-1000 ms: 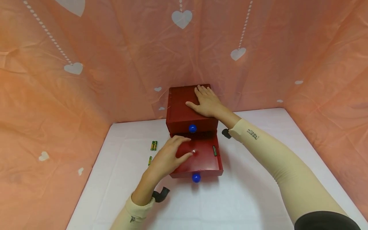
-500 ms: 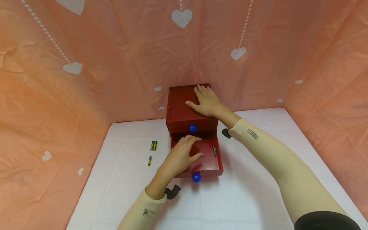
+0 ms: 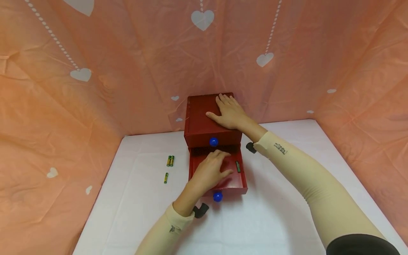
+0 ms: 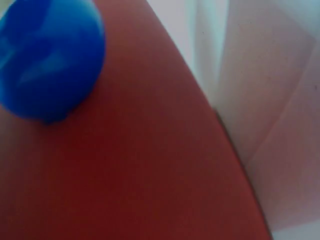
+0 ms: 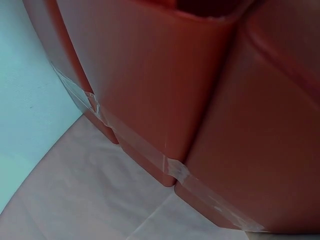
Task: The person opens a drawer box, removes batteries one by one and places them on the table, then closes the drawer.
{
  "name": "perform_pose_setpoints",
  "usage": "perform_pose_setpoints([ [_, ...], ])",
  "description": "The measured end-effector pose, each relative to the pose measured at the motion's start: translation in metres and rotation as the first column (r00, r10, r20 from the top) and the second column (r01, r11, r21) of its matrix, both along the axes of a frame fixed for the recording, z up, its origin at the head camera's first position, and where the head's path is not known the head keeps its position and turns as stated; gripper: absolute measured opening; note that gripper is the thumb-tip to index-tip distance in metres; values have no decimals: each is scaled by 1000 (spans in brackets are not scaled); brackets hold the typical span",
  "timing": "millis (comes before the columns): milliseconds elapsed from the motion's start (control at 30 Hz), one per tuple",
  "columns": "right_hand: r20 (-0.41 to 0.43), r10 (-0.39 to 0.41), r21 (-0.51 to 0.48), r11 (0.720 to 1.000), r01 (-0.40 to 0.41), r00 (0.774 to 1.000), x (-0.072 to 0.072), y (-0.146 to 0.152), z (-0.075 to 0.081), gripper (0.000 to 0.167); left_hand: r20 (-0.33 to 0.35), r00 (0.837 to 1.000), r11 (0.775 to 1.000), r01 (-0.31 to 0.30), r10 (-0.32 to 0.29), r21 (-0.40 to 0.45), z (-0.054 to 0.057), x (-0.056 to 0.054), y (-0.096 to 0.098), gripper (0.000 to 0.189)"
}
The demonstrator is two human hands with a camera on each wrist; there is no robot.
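A red two-drawer box (image 3: 204, 117) stands at the back of the table, its lower drawer (image 3: 234, 184) pulled out. My right hand (image 3: 227, 113) rests flat on the box's top, fingers spread. Over the lower drawer hovers my left hand (image 3: 210, 171), thumb and fingers apart with nothing between them. A green battery (image 3: 238, 166) lies along the drawer's right wall, just beyond my left fingertips. Each drawer front carries a blue knob (image 3: 217, 197); a blue knob (image 4: 50, 60) on a red front also fills the left wrist view's upper left. Part of the drawer floor is hidden by my left hand.
Left of the box, two green-and-yellow batteries (image 3: 170, 161) lie side by side, and a single battery (image 3: 166, 178) lies nearer. White cloth (image 3: 137, 198) covers the table. Clear tape (image 5: 135, 140) runs along the red box's side. A pink heart-patterned curtain (image 3: 153, 71) hangs close behind.
My left hand has moved right across the lower drawer, closer to the battery at its right wall. My right hand has stayed on top of the box.
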State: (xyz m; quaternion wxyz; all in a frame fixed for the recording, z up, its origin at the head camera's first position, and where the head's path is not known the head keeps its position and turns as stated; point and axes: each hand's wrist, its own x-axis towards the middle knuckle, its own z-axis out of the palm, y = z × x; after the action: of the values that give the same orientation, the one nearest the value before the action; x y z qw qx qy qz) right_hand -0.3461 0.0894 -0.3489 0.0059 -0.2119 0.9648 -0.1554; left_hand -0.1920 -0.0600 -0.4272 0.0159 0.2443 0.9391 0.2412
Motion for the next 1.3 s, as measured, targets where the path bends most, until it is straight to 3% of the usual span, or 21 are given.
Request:
perform_pose_setpoints([
  [800, -6, -1, -1, 1000, 1, 1000, 2, 1, -1, 92, 11, 999, 998, -42, 43, -38, -15, -6, 26, 52],
  [1300, 1, -1, -1, 1000, 1, 1000, 0, 0, 1, 91, -1, 996, 990, -88, 88, -110, -11, -6, 36, 48],
])
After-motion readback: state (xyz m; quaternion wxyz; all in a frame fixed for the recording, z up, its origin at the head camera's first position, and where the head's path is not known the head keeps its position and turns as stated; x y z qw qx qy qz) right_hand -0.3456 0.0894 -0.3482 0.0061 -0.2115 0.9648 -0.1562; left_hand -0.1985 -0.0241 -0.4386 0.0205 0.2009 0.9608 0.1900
